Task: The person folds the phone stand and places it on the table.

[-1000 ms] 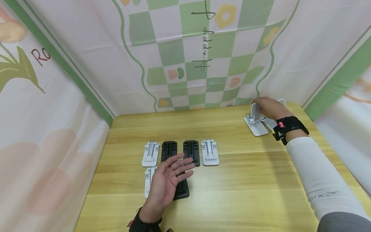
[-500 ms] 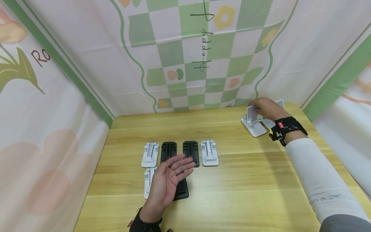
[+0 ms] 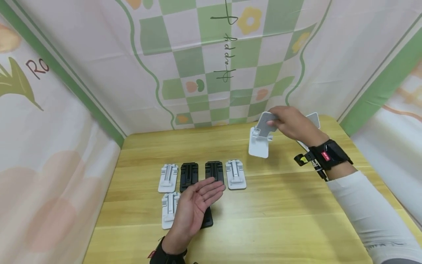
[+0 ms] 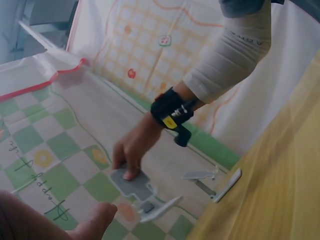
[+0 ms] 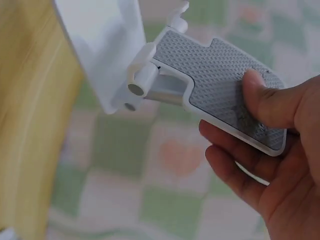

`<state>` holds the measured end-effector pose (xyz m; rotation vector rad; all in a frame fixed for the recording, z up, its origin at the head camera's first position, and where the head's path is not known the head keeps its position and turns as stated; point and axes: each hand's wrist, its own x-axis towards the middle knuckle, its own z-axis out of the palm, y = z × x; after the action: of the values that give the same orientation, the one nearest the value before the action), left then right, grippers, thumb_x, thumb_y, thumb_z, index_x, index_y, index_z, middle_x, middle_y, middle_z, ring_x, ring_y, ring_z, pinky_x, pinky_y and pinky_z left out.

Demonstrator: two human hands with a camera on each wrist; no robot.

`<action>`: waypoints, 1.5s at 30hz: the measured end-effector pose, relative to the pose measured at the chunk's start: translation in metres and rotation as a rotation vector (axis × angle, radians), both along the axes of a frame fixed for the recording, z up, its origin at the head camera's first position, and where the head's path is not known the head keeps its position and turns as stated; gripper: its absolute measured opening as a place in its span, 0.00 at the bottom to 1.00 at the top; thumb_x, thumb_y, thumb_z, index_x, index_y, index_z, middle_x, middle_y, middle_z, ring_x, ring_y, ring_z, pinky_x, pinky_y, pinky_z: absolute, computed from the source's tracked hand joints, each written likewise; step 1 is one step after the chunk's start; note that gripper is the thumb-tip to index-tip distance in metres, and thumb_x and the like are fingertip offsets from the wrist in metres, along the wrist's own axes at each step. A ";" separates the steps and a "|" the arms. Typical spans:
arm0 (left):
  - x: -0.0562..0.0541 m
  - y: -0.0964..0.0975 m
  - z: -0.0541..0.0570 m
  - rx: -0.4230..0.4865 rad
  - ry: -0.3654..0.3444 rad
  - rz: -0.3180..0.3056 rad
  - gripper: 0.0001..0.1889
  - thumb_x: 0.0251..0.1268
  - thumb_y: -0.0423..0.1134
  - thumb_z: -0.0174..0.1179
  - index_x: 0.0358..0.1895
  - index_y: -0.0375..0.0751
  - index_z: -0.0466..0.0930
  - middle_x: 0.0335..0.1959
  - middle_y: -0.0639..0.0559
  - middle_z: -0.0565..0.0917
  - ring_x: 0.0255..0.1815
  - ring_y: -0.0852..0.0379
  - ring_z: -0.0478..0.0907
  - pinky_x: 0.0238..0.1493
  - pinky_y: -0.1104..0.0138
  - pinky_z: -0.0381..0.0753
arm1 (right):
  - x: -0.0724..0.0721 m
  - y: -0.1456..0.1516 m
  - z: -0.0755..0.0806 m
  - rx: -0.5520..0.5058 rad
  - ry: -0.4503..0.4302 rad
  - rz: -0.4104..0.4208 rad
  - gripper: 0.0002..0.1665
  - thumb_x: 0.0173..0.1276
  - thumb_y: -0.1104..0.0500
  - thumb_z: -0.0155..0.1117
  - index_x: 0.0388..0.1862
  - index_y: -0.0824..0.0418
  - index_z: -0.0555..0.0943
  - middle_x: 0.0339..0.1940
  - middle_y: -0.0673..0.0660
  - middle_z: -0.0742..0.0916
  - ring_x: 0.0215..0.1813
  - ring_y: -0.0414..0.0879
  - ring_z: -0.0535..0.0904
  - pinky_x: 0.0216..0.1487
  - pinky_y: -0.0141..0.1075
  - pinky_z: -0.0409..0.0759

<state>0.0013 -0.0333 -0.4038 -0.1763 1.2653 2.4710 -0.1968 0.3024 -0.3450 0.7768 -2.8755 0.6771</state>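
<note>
My right hand [image 3: 291, 123] pinches a white foldable phone stand [image 3: 258, 146] by its grey-padded plate, thumb on the pad and fingers behind. In the right wrist view the phone stand [image 5: 215, 75] is unfolded, its white base [image 5: 102, 42] angled away from the pad and raised off the table. My left hand [image 3: 192, 211] hovers palm up with fingers extended, holding nothing. It partly hides a black folded phone stand [image 3: 207, 219] beneath it. Beside that lies a white folded phone stand [image 3: 169, 216].
A row of folded phone stands lies behind my left hand: white [image 3: 168, 178], black [image 3: 189, 175], black [image 3: 214, 171] and white [image 3: 235, 175]. Another unfolded white stand [image 3: 314, 119] stands at the back right, partly behind my right hand. Patterned cloth [image 3: 217, 66] walls the wooden table [image 3: 280, 220].
My right hand has lifted the unfolded white phone stand off the table's back right and carried it left. The other unfolded stand stays behind. My left hand is nearly still.
</note>
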 end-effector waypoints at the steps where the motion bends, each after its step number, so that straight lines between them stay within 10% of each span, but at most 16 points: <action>1: 0.000 0.001 0.000 0.000 -0.001 -0.002 0.28 0.85 0.39 0.25 0.73 0.23 0.61 0.69 0.26 0.73 0.66 0.43 0.80 0.70 0.57 0.79 | 0.006 -0.008 0.005 -0.001 0.018 0.019 0.06 0.74 0.62 0.65 0.44 0.64 0.82 0.38 0.58 0.86 0.38 0.49 0.80 0.40 0.45 0.80; 15: 0.000 0.008 0.001 -0.090 0.008 -0.133 0.26 0.86 0.39 0.35 0.75 0.22 0.59 0.70 0.26 0.72 0.70 0.40 0.75 0.68 0.59 0.80 | 0.092 -0.086 0.043 -0.051 0.203 0.340 0.07 0.71 0.61 0.68 0.45 0.61 0.82 0.34 0.49 0.83 0.36 0.40 0.76 0.36 0.36 0.80; 26: 0.004 0.013 0.001 -0.234 0.011 -0.181 0.27 0.77 0.31 0.53 0.73 0.21 0.61 0.68 0.29 0.75 0.64 0.47 0.81 0.60 0.64 0.85 | 0.121 -0.108 0.035 -0.079 0.208 0.390 0.11 0.69 0.57 0.71 0.46 0.62 0.84 0.39 0.50 0.86 0.38 0.38 0.80 0.38 0.32 0.85; 36: 0.005 0.011 0.001 -0.274 0.032 -0.148 0.28 0.75 0.30 0.54 0.73 0.20 0.61 0.66 0.30 0.78 0.58 0.53 0.84 0.50 0.71 0.88 | 0.125 -0.112 0.016 -0.372 0.092 0.291 0.16 0.64 0.59 0.76 0.50 0.58 0.85 0.45 0.50 0.90 0.46 0.41 0.86 0.43 0.36 0.88; 45: 0.003 0.008 0.006 -0.261 0.024 -0.131 0.28 0.74 0.28 0.54 0.73 0.21 0.61 0.66 0.30 0.78 0.58 0.54 0.84 0.50 0.72 0.87 | 0.126 -0.111 0.005 -0.512 -0.256 0.243 0.33 0.60 0.54 0.80 0.63 0.55 0.80 0.54 0.46 0.88 0.55 0.40 0.84 0.60 0.44 0.84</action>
<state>0.0046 -0.0251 -0.3974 -0.1256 1.5551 2.1991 -0.0705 0.1912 -0.3398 1.0168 -2.6261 1.5628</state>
